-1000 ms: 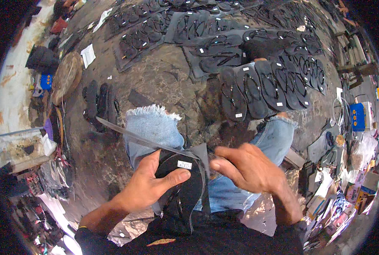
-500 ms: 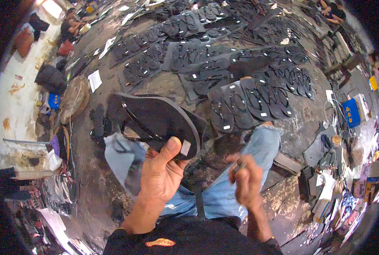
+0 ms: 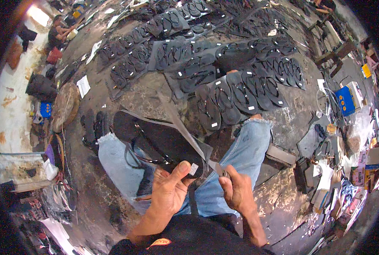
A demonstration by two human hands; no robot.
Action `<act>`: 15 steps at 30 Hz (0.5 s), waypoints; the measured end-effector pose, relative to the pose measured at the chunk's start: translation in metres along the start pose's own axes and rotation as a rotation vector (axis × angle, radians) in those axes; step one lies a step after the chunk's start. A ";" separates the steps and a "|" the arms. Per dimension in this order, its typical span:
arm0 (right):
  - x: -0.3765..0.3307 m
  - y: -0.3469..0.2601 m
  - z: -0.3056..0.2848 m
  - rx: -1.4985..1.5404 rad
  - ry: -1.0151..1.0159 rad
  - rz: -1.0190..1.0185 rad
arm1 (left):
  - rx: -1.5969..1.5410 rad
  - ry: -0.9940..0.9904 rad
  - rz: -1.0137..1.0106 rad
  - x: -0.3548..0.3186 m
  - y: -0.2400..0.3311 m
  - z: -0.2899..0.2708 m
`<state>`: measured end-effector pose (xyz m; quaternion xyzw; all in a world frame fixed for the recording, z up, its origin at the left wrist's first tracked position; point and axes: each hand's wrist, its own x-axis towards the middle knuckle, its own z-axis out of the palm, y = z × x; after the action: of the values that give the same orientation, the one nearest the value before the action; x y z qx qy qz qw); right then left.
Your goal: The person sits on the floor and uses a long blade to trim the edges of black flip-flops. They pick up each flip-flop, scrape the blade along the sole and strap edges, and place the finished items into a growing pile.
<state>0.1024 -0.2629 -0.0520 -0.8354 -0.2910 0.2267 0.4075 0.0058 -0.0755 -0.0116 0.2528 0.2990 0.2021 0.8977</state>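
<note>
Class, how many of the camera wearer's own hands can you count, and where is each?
2. The left hand is at lower centre, gripping a black flip-flop; the right hand is beside it, holding a knife. Some fingers are partly hidden.

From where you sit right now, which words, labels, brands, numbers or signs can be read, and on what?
White label on the black sandal in the left hand: too small to read.
Labels on the floor sandals: too small.
Orange patch on the dark shirt: lettering, not copied here.
Blue box: marks too small.
</note>
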 end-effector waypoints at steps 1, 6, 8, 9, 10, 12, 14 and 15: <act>0.008 -0.005 -0.003 0.007 -0.071 0.024 | 0.022 0.001 -0.013 -0.002 -0.002 -0.006; 0.030 -0.031 -0.014 -0.030 -0.194 0.003 | 0.035 0.008 -0.051 -0.005 0.003 -0.025; 0.040 -0.040 -0.013 -0.025 -0.182 -0.002 | 0.052 0.028 -0.052 -0.007 0.002 -0.025; 0.046 -0.045 -0.011 -0.062 -0.244 0.033 | 0.046 0.031 -0.019 -0.008 0.002 -0.024; 0.053 -0.050 -0.007 0.017 -0.162 -0.027 | 0.095 0.050 -0.023 -0.010 0.000 -0.023; 0.067 -0.060 0.004 0.099 -0.087 -0.021 | 0.179 0.066 -0.011 -0.014 -0.002 -0.020; 0.075 -0.069 0.018 0.356 -0.227 -0.038 | 0.280 0.075 0.030 -0.016 0.002 -0.021; 0.076 -0.071 0.023 0.364 -0.231 -0.042 | 0.245 0.137 0.038 -0.017 0.003 -0.022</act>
<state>0.1223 -0.1636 -0.0187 -0.7101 -0.3075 0.3613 0.5202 -0.0212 -0.0751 -0.0177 0.3518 0.3769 0.1980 0.8337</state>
